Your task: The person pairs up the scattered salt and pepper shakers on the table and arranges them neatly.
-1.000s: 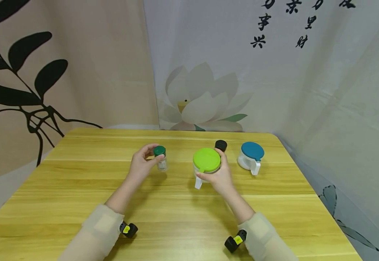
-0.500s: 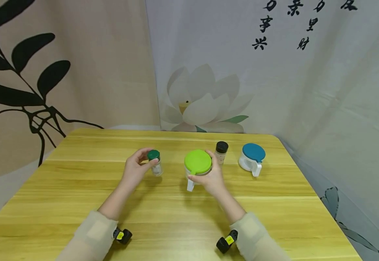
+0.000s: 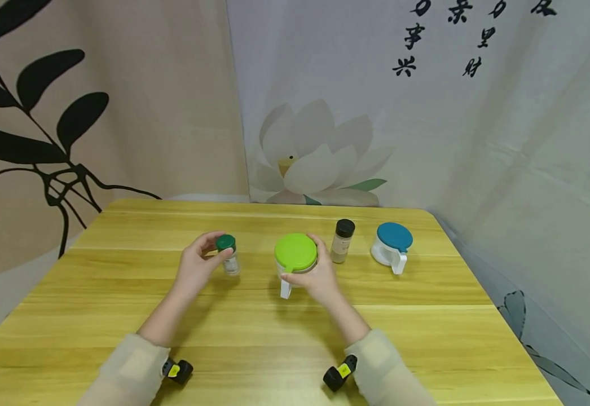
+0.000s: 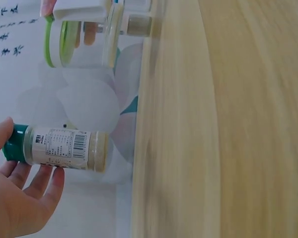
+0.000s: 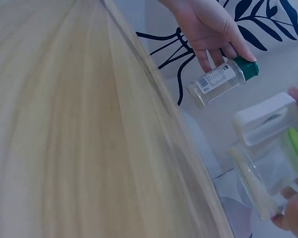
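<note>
My left hand (image 3: 193, 268) grips a small clear spice jar (image 3: 231, 265) by its green cap, thumb on the near side. The left wrist view shows a printed label with a barcode on that spice jar (image 4: 64, 148), tilted little and held off the tabletop. My right hand (image 3: 322, 279) holds a wider clear seasoning pot with a bright green lid (image 3: 295, 252) and a white handle facing me. Fingers wrap the pot's right side, with the thumb in front. Background shows beneath this seasoning pot (image 5: 258, 178) in the right wrist view, so it is also raised.
A black-capped spice jar (image 3: 341, 248) stands on the wooden table (image 3: 254, 349) just right of my right hand. Farther right is a similar seasoning pot with a blue lid (image 3: 394, 237). A printed curtain (image 3: 320, 113) hangs behind the table's back edge.
Both hands have moved left, each carrying its container. The black-capped jar, earlier partly covered by my right hand, now shows fully.
</note>
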The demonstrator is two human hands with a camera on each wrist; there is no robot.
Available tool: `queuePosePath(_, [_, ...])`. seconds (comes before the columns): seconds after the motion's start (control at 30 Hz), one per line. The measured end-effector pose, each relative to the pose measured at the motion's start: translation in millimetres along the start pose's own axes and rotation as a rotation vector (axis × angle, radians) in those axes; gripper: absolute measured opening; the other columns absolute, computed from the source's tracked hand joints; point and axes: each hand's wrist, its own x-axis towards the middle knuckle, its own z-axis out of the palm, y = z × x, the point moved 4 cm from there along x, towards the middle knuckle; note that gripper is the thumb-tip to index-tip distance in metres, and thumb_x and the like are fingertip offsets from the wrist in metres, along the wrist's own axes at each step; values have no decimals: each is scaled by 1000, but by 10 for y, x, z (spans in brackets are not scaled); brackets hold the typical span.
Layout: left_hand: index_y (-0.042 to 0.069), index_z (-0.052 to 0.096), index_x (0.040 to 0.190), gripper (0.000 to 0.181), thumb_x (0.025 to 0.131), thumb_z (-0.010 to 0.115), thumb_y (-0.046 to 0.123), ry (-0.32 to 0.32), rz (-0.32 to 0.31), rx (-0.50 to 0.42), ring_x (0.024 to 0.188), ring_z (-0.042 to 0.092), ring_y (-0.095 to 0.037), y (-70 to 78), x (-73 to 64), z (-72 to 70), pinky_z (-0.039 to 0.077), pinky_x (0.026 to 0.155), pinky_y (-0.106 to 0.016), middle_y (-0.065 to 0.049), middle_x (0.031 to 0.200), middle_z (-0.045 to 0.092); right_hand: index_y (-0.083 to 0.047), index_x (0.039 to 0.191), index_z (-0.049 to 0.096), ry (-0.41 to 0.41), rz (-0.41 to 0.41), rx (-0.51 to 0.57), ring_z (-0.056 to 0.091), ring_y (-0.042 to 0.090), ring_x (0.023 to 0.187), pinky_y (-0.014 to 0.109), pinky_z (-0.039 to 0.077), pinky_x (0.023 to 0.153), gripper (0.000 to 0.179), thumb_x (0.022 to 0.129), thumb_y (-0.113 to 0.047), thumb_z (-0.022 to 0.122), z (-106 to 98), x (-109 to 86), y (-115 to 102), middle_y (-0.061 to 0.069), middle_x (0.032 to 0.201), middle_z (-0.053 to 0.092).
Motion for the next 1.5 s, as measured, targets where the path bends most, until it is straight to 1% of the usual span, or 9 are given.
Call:
queuePosePath(0.17, [6,57,126,46,89,70,30,29,1,9,103,55,-13,-12,-26,-102,48,79,-19,-9,114,62,-6,147,28,-27,-9,-8,49,37,118,50,43,94,100,66,0,85,74,-68,-217,21,135,43])
queuePosePath(0.3, [5,57,127,46,89,69,30,39,6,25,102,56,-11,-16,-36,-166,48,79,-18,-8,113,62,-8,146,30,-21,8,-42,49,36,118,50,42,94,98,66,-1,86,135,-97,-288,21,135,44])
queuePosePath(0.5, [5,56,129,46,90,69,27,35,6,16,104,55,-12,-22,-67,-238,47,80,-18,-9,115,62,-10,146,32,-24,24,-79,48,37,119,51,42,95,99,65,-3,87,230,-99,-291,21,136,43])
queuePosePath(0.63, [4,55,129,46,91,68,25,27,7,13,106,55,-12,-22,-95,-274,47,81,-18,-10,117,62,-10,146,31,-39,21,-55,48,36,119,50,41,96,100,64,-1,87,282,-86,-285,20,136,43])
queuePosePath(0.9, [5,55,130,47,90,70,24,35,-3,44,104,55,-6,-45,-130,-337,47,80,-16,-7,117,62,-7,146,31,-71,-13,-32,48,35,120,49,40,97,99,65,0,86,374,-80,-302,20,136,43])
queuePosePath(1.03, [4,55,130,47,90,69,23,30,2,58,103,55,-6,-37,-139,-366,46,80,-16,-8,116,62,-5,146,30,-81,-26,-19,48,36,120,50,40,98,98,66,1,85,410,-90,-308,21,136,42])
queuePosePath(1.13, [0,54,130,46,91,68,20,35,2,60,102,55,-8,-12,-155,-388,46,79,-16,-9,114,62,-5,146,29,-92,-23,-5,48,35,119,49,40,97,98,67,1,85,439,-98,-308,20,136,42])
queuePosePath(1.27, [-2,53,129,45,91,68,16,41,1,63,101,55,-11,-21,-165,-418,46,78,-15,-10,113,62,-6,147,28,-110,-17,3,49,34,118,49,41,96,98,67,0,85,485,-90,-277,19,136,43])
queuePosePath(1.5, [5,54,130,48,90,69,27,36,-29,76,103,54,-9,-119,-160,-456,45,82,-16,-4,114,61,-15,148,28,-117,-20,11,49,32,119,48,40,97,104,64,-2,88,593,19,26,15,137,44])
